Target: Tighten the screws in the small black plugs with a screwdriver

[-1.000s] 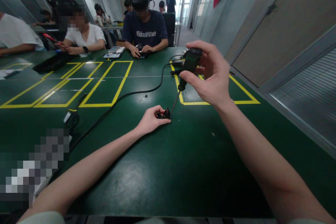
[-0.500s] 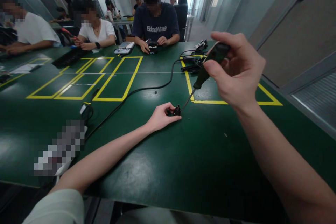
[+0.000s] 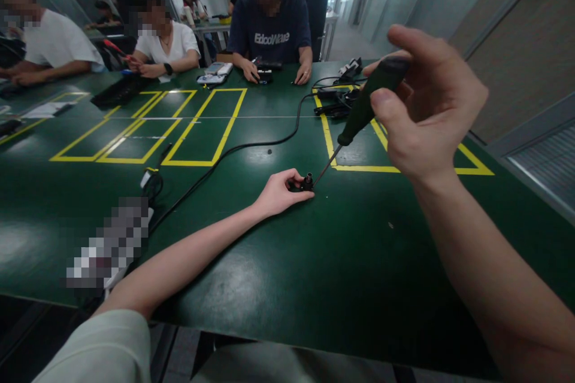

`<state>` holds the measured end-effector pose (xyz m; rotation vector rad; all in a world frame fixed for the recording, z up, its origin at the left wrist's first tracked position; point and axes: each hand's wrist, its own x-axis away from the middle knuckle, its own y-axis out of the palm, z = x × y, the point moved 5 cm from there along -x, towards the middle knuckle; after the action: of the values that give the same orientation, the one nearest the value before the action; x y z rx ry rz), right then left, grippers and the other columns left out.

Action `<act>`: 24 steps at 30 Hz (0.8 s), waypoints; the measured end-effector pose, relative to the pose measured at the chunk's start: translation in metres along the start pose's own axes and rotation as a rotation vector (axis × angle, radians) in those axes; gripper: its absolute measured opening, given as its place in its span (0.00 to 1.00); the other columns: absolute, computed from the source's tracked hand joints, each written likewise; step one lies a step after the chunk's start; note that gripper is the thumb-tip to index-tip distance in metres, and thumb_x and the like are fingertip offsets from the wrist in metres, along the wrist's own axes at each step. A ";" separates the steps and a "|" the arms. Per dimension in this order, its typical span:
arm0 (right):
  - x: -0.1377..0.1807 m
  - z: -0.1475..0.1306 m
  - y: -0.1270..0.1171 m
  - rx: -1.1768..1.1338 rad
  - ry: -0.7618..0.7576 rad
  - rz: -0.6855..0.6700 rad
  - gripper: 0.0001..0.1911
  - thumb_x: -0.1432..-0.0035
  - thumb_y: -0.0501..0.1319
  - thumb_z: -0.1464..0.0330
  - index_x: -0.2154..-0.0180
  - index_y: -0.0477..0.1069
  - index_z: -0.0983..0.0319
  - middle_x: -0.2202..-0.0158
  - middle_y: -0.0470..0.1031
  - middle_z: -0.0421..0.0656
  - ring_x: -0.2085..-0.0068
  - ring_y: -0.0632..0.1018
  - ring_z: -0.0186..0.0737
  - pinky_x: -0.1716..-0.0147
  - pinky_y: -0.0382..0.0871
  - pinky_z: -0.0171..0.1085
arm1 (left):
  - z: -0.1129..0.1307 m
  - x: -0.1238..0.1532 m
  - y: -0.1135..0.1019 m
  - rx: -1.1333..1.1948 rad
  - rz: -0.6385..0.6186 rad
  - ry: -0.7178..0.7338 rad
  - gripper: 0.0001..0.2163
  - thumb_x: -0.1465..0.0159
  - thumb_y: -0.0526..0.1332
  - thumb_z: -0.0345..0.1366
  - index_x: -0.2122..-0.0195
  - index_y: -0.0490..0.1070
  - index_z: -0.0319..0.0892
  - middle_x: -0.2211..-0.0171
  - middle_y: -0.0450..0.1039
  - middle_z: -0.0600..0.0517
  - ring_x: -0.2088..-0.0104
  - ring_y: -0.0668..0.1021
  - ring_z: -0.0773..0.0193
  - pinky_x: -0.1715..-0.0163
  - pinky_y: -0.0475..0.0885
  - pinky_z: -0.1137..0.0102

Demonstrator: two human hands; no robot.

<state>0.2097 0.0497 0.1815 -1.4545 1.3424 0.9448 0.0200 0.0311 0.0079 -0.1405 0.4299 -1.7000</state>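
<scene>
On the green table, my left hand [image 3: 284,192] pinches a small black part with a short upright tube [image 3: 308,182] between thumb and fingers. Its exact kind is too small to make out. My right hand [image 3: 429,108] grips a screwdriver [image 3: 365,109] by its dark green handle, thumb on the near side and the index finger lifted off. The thin shaft slants down to the left, and its tip meets or nearly meets the right side of the black part; which of the two I cannot tell.
A black cable [image 3: 256,145] crosses the green table [image 3: 287,287] behind my left hand. A bundle of black parts [image 3: 335,105] lies in a yellow taped box at the back right. A blurred object [image 3: 112,239] rests near my left forearm. Across the table, a person [image 3: 272,30] handles a device.
The view has shifted slightly. My right hand has moved up and right a little, its index finger raised further. The screwdriver tip stays at the black part, which my left hand still holds.
</scene>
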 end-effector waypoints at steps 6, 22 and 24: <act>-0.002 -0.003 -0.005 0.082 -0.079 0.046 0.18 0.41 0.72 0.66 0.48 0.81 0.51 0.56 0.77 0.40 0.54 0.79 0.31 0.65 0.76 0.27 | 0.002 0.001 0.000 -0.024 0.002 -0.017 0.14 0.47 0.76 0.40 0.69 0.72 0.41 0.69 0.76 0.55 0.68 0.74 0.65 0.63 0.68 0.68; -0.005 -0.008 -0.001 0.101 0.011 0.038 0.14 0.36 0.67 0.63 0.49 0.80 0.51 0.57 0.80 0.40 0.56 0.82 0.35 0.60 0.81 0.35 | 0.003 0.002 -0.004 -0.047 0.000 -0.035 0.14 0.47 0.75 0.41 0.69 0.72 0.42 0.69 0.76 0.55 0.68 0.75 0.64 0.64 0.68 0.68; -0.004 -0.006 0.001 0.032 0.019 0.028 0.15 0.32 0.63 0.63 0.46 0.79 0.51 0.57 0.83 0.39 0.56 0.84 0.36 0.58 0.82 0.37 | 0.004 0.002 -0.004 -0.052 0.003 -0.036 0.14 0.47 0.75 0.40 0.69 0.73 0.42 0.69 0.77 0.54 0.68 0.75 0.64 0.64 0.68 0.68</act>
<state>0.2079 0.0455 0.1871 -1.4267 1.3885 0.9255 0.0171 0.0286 0.0124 -0.2084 0.4478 -1.6818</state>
